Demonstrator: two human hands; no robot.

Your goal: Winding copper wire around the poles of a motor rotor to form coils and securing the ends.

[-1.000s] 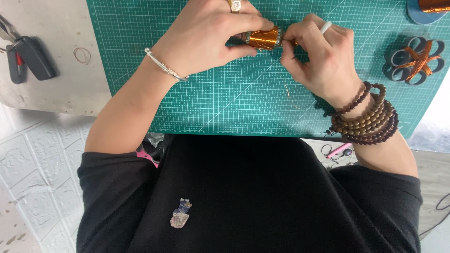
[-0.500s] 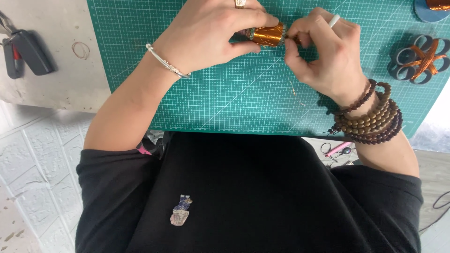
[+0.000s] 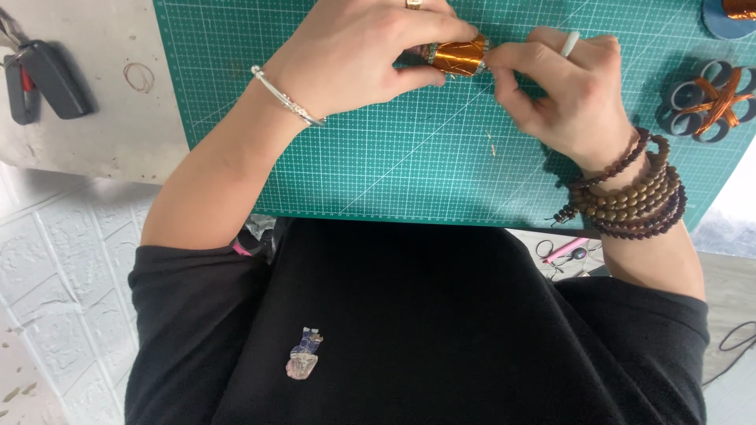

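Pinching the small copper-wound coil in my left hand, thumb beneath and fingers curled over it, I hold it just above the green cutting mat. My right hand closes in at the coil's right end, fingertips pressed together, possibly on a fine wire, though I can't make it out. A white stick pokes up between those fingers.
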